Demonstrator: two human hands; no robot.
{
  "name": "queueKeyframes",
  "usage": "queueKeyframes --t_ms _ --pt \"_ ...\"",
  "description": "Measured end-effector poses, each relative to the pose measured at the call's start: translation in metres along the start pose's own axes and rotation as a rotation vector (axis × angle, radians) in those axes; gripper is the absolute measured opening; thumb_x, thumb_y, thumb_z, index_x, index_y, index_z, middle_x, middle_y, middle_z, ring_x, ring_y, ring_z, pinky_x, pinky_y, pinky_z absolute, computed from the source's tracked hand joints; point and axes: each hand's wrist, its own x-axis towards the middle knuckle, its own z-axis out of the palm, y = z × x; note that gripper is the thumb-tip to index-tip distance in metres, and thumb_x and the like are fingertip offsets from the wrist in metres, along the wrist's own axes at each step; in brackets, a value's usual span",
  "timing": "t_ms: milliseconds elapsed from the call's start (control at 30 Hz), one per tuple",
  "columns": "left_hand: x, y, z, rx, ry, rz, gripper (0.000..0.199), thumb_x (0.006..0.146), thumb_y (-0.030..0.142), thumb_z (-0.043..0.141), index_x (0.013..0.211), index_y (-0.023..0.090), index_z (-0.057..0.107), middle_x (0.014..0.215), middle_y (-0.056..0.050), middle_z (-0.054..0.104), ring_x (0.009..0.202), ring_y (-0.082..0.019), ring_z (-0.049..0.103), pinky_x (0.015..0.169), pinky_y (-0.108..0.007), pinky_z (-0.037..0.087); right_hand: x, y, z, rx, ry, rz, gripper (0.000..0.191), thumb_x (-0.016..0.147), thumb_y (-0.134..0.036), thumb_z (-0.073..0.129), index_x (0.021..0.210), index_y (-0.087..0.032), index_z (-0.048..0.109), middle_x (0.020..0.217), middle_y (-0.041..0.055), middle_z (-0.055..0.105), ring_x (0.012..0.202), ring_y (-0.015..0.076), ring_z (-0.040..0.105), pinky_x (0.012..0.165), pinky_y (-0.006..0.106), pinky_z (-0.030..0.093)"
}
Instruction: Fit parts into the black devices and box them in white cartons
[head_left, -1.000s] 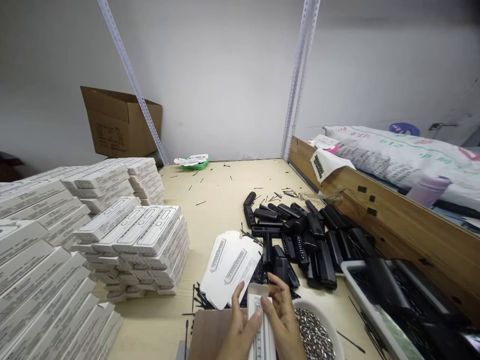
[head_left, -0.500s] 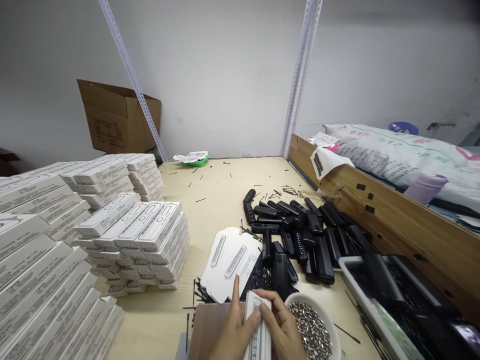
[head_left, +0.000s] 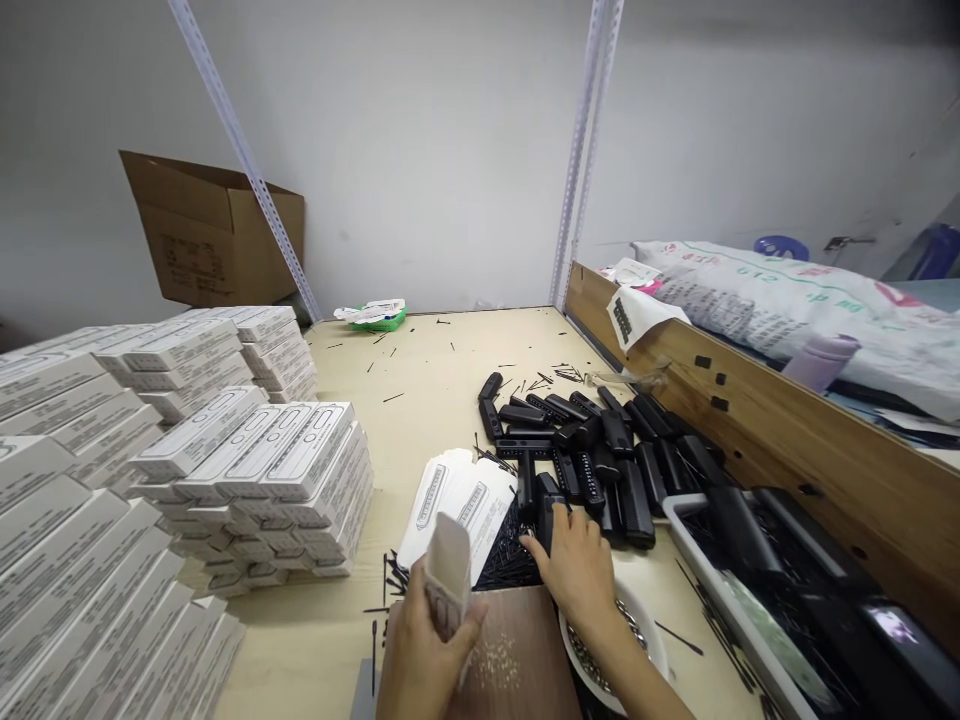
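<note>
A small white cardboard box (head_left: 448, 570) with its top end open is held upright in my left hand (head_left: 431, 640), fingers and thumb wrapped round it. My right hand (head_left: 577, 565) reaches over the near edge of a pile of black plastic cases (head_left: 616, 435). Its thumb and fingers close on either side of one black case (head_left: 549, 490), whose lower part they partly hide. Between the hands lie flat white printed cards (head_left: 457, 500) and a heap of thin black sticks (head_left: 510, 555).
A white bowl of small metal pieces (head_left: 630, 625) sits under my right forearm. A brown board (head_left: 525, 640) with pale grains lies before me. Stacked white boxes (head_left: 292, 450) fill the left. A grey tray (head_left: 720, 580) and a wooden rail (head_left: 750, 410) line the right.
My right hand has left the white box and moved up and forward to the black cases. My left hand has shifted left with the box, now tilted upright with its open end showing.
</note>
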Motion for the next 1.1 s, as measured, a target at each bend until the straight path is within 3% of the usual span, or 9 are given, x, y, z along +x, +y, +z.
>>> queueKeyframes --t_ms 100,300,367,467,600,767,833,967,1100 --pt "0.004 0.004 -0.002 0.034 -0.179 0.006 0.076 0.077 0.050 0.052 0.137 0.008 0.031 0.137 -0.018 0.047 0.126 -0.028 0.046 0.103 -0.039 0.038 0.020 0.015 0.007 0.093 -0.088 0.017 0.060 0.072 -0.015 0.063 0.129 -0.010 0.049 0.106 0.0192 0.060 0.103 0.0356 0.056 0.087 0.047 0.043" --pt "0.016 -0.002 -0.008 0.250 -0.279 0.091 0.069 0.077 0.045 0.053 0.137 0.014 0.039 0.137 -0.014 0.048 0.125 -0.029 0.046 0.104 -0.041 0.036 0.029 0.040 -0.041 1.115 -0.452 0.212 0.044 0.080 -0.039 0.049 0.116 -0.014 0.056 0.079 0.0060 0.066 0.066 0.0193 0.063 0.063 0.032 0.051" --pt "0.018 0.000 -0.011 0.337 -0.317 0.149 0.065 0.075 0.037 0.054 0.136 0.018 0.042 0.131 -0.012 0.054 0.118 -0.030 0.051 0.098 -0.042 0.040 0.021 0.038 -0.062 1.180 -0.686 0.183 0.037 0.080 -0.042 0.052 0.105 -0.016 0.059 0.070 0.0030 0.065 0.059 0.0175 0.062 0.053 0.029 0.049" --pt "0.015 0.006 -0.013 0.408 -0.439 0.230 0.067 0.067 0.022 0.056 0.133 0.022 0.048 0.120 -0.010 0.061 0.110 -0.029 0.056 0.094 -0.040 0.043 0.012 0.025 -0.080 0.966 -0.945 0.063 0.024 0.080 -0.041 0.051 0.084 -0.019 0.060 0.057 -0.0012 0.060 0.051 0.0151 0.058 0.044 0.023 0.042" --pt "0.012 0.008 -0.018 0.363 -0.504 0.252 0.070 0.061 0.016 0.056 0.131 0.023 0.051 0.118 -0.008 0.062 0.109 -0.026 0.056 0.094 -0.036 0.043 0.018 0.016 -0.091 0.621 -0.809 -0.263 0.018 0.073 -0.028 0.058 0.059 -0.017 0.060 0.056 -0.0028 0.056 0.055 0.0108 0.051 0.050 0.020 0.037" --pt "0.012 0.016 -0.032 0.392 -0.420 0.245 0.071 0.060 0.013 0.051 0.130 0.021 0.051 0.118 -0.008 0.061 0.109 -0.026 0.056 0.095 -0.037 0.043 0.032 0.019 -0.107 0.789 -0.952 -0.131 0.029 0.078 -0.046 0.056 0.083 -0.019 0.067 0.070 0.0001 0.062 0.060 0.0138 0.058 0.053 0.022 0.042" --pt "0.008 0.020 -0.031 0.401 -0.402 0.273 0.074 0.057 0.011 0.050 0.130 0.024 0.052 0.116 -0.007 0.062 0.107 -0.026 0.056 0.094 -0.038 0.043 0.031 0.014 -0.104 0.729 -0.927 -0.188 0.030 0.079 -0.046 0.055 0.078 -0.018 0.066 0.067 0.0000 0.061 0.059 0.0133 0.055 0.053 0.022 0.039" --pt "-0.003 0.016 -0.019 0.387 -0.402 0.377 0.075 0.054 0.010 0.052 0.128 0.025 0.054 0.112 -0.007 0.064 0.102 -0.026 0.058 0.089 -0.037 0.046 0.009 -0.009 -0.071 0.432 -0.627 -0.270 0.035 0.078 -0.040 0.058 0.052 -0.017 0.051 0.053 -0.0015 0.051 0.053 0.0119 0.046 0.051 0.023 0.032" --pt "-0.006 -0.001 -0.006 0.332 -0.324 0.412 0.073 0.055 0.007 0.052 0.127 0.020 0.055 0.115 -0.010 0.064 0.106 -0.028 0.058 0.092 -0.037 0.047 -0.014 -0.032 -0.034 0.595 -0.290 -0.271 0.028 0.086 -0.046 0.048 0.087 -0.020 0.057 0.089 0.0050 0.064 0.085 0.0201 0.058 0.071 0.028 0.043"
